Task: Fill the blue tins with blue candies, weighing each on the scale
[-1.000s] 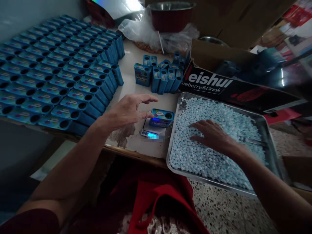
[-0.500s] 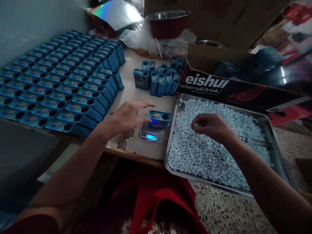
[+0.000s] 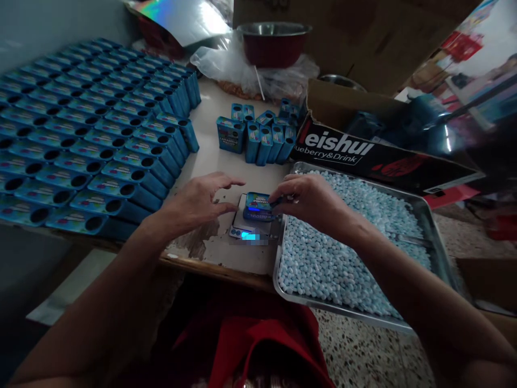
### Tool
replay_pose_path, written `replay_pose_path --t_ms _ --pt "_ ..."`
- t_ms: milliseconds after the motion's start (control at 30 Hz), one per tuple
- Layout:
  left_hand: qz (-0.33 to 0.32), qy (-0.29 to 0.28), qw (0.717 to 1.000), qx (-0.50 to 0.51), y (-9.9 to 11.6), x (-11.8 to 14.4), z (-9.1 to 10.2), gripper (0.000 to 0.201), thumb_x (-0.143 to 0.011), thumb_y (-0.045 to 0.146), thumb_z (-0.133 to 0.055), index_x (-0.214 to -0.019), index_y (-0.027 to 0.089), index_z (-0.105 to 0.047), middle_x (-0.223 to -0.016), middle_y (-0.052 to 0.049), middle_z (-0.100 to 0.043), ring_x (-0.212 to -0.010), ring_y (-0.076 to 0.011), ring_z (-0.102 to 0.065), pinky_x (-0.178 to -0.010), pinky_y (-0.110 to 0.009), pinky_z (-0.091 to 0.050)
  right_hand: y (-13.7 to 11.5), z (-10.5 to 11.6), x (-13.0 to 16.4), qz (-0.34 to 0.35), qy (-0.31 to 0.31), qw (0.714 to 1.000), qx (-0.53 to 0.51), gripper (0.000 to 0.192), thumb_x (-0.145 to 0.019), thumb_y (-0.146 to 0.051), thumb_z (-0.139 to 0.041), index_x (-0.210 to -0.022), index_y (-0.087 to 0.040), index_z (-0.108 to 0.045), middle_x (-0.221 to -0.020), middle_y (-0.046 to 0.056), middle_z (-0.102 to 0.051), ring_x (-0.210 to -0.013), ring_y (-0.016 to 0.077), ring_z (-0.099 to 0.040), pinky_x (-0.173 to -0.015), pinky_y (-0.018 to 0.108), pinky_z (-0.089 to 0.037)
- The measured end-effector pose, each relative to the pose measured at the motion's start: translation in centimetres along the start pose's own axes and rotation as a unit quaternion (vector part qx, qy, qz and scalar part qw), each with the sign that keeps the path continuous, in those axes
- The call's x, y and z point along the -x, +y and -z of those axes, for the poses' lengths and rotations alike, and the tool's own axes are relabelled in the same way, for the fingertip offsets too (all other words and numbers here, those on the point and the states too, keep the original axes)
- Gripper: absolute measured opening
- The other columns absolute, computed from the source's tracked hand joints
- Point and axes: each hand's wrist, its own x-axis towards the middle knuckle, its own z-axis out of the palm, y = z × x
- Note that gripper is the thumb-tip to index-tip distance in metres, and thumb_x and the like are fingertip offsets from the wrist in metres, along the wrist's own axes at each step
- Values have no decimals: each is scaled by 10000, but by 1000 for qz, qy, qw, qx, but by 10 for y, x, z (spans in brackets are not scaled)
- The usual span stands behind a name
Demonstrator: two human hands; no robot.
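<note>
A small digital scale with a lit blue display sits near the table's front edge. On it stands a blue tin labelled "Caramelo Macizo". My left hand hovers just left of the tin, thumb and fingers apart, holding nothing. My right hand is at the tin's right end, fingertips pinched together over the round opening, which they hide. Pale specks like candies show between those fingers. To the right lies a metal tray full of small pale-blue and white candies, with a metal utensil among them.
Rows of blue tins with round holes fill the table's left side. Several more tins stand behind the scale. A black printed carton holds tins behind the tray. A red bowl rests on clear plastic bags at the back.
My right hand has moved left from above the candies to the tin's opening. My left hand has drawn slightly back from the tin. The camera view has shifted a little.
</note>
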Motion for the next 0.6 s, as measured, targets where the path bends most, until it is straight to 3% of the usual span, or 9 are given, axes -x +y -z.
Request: replay_pose_path --t_ms 233,333,400,467,533,600 --pt "-21 3 1000 6 -2 -3 1 570 -904 481 -772 -1412 229 -713 -1340 -87 -747 -1186 -289 -707 -1084 -429 -559 -14 -4 -2 -10 10 1000 21 195 -846 -89 -738 -943 -214 -852 -965 41 -808 -809 182 -714 -753 302 -530" --pt "-12 6 1000 6 -1 0 4 536 -898 430 -776 -1392 227 -727 -1328 -82 -753 -1188 -281 -708 -1063 -403 -561 -10 5 6 -20 66 997 34 133 -912 -195 -732 -976 -223 -846 -1013 59 -817 -837 208 -729 -770 338 -555" --pt "-5 8 1000 7 0 2 5 521 -887 401 -785 -1373 218 -738 -1312 -85 -761 -1189 -278 -711 -1046 -387 -564 9 10 16 -63 124 988 61 157 -947 -234 -687 -986 -214 -838 -1001 68 -820 -850 225 -740 -789 363 -562" --pt "-3 9 1000 17 2 1 4 522 -873 392 -802 -1360 213 -746 -1310 -86 -768 -1186 -278 -716 -1039 -382 -567 39 9 29 -116 136 979 98 174 -944 -241 -667 -1000 -204 -828 -967 74 -821 -852 242 -745 -796 385 -560" --pt "-10 10 999 32 6 -2 1 523 -868 392 -815 -1357 217 -749 -1323 -83 -770 -1187 -277 -719 -1042 -385 -570 70 -1 42 -144 56 982 106 217 -915 -288 -718 -1087 -191 -807 -1006 94 -820 -877 270 -750 -779 401 -563" --pt "-20 11 999 37 13 -7 -1 519 -880 394 -816 -1363 219 -747 -1335 -82 -768 -1191 -275 -718 -1048 -392 -573 91 -16 53 -116 -11 984 131 324 -925 -298 -726 -1223 -179 -763 -1175 140 -797 -1038 310 -739 -873 438 -564"
